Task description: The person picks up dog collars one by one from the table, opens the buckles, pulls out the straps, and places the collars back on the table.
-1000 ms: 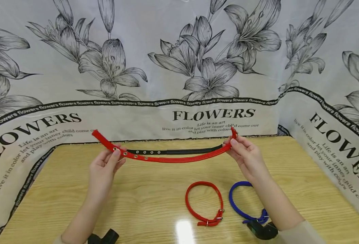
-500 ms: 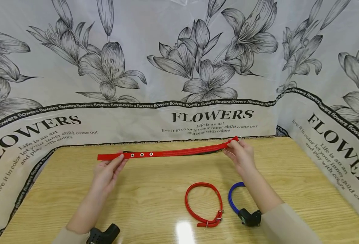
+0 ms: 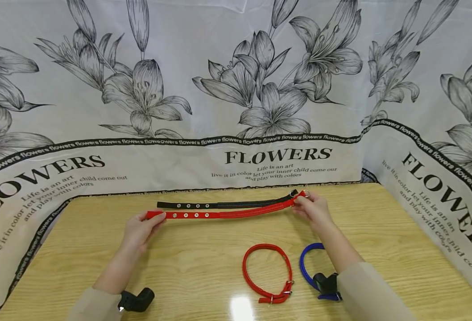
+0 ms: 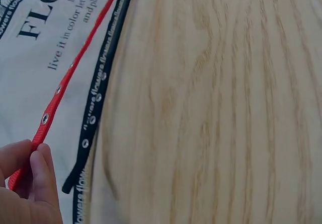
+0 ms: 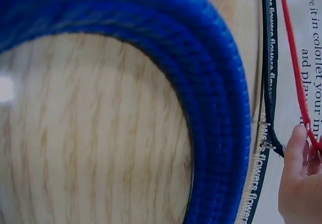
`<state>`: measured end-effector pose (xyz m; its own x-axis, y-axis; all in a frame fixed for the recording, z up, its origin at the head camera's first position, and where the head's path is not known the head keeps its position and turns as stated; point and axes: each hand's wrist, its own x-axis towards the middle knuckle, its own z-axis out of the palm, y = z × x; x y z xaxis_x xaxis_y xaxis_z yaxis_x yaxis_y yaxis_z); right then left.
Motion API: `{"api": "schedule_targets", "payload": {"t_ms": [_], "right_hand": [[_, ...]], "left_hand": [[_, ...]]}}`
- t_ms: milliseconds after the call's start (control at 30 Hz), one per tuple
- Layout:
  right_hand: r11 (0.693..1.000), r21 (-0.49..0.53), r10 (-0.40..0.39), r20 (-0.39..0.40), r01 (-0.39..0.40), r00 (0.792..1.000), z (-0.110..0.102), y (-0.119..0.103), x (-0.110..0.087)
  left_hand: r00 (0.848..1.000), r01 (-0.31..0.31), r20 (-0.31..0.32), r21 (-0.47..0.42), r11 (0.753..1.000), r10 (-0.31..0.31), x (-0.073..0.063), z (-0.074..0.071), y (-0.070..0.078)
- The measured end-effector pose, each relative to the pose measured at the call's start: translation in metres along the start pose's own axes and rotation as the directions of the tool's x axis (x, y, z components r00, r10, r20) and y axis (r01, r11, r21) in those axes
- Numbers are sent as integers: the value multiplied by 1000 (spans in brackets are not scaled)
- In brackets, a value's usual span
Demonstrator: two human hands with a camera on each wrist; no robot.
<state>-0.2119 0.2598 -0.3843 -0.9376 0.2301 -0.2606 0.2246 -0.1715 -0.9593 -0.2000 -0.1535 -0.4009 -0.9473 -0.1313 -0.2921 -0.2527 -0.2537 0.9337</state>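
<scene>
A red collar (image 3: 240,213) with metal eyelets is stretched out over the table's far side. My left hand (image 3: 141,229) pinches its eyelet end between thumb and fingers, also visible in the left wrist view on the red strap (image 4: 53,100). The right hand (image 3: 314,211) grips its other end, where a metal ring shows. Just beyond runs a black collar (image 3: 236,205) with eyelets, close to the table's back edge and roughly parallel. Its ringed end lies near my right fingers; whether they touch it, I cannot tell.
A buckled red collar (image 3: 246,276) lies looped on the wooden table (image 3: 196,267). Right of it is a looped blue collar (image 3: 303,263), partly behind my right wrist camera (image 3: 325,284); it looms large in the right wrist view. A flower-printed cloth (image 3: 171,169) hangs behind.
The red collar has come down and toward me, from covering the black one to just in front of it. My left hand now holds it nearer its tip. The looped collars stay put.
</scene>
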Motion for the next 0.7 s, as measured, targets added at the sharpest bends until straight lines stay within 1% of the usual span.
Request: {"api": "schedule_targets", "payload": {"t_ms": [167,267,367,500,600,700], "right_hand": [[991,-111,78,51,-72,996,-2,1,6],[979,-161,138,53,-127,989,0,-1,10],[971,-159,184,32,-176,982,2,-4,14],[964,-145,223,-6,-222,975,3,-5,18],[961,-132,241,-28,-242,970,2,-3,21],[961,-128,242,-42,-246,969,2,-1,22]], "left_hand": [[1000,30,6,-12,999,-30,7,-2,-4],[998,55,14,-20,998,-54,12,-4,-5],[998,66,24,-17,998,-66,16,-4,-6],[997,69,23,3,998,-69,20,-3,-6],[997,74,5,7,997,-74,23,-3,-8],[997,67,-26,23,998,-66,26,-3,-10]]}}
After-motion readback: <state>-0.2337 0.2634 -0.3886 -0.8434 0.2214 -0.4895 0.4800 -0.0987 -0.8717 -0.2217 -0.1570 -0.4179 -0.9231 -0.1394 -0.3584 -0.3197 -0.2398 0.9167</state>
